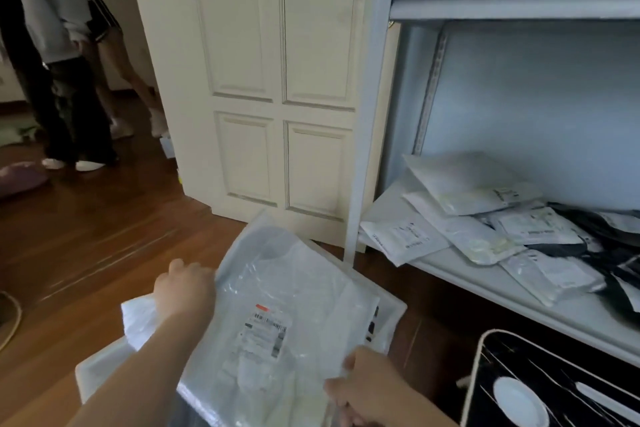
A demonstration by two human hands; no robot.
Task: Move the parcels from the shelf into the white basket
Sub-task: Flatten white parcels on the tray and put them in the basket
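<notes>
Over the white basket on the floor, both hands grasp one large clear parcel: the left hand holds its far edge, the right hand pinches its near corner. It looks about to go in. Many parcels remain heaped on the shelf, so most work is left. Its shipping label shows barcodes; the text seems too blurred to read.
</notes>
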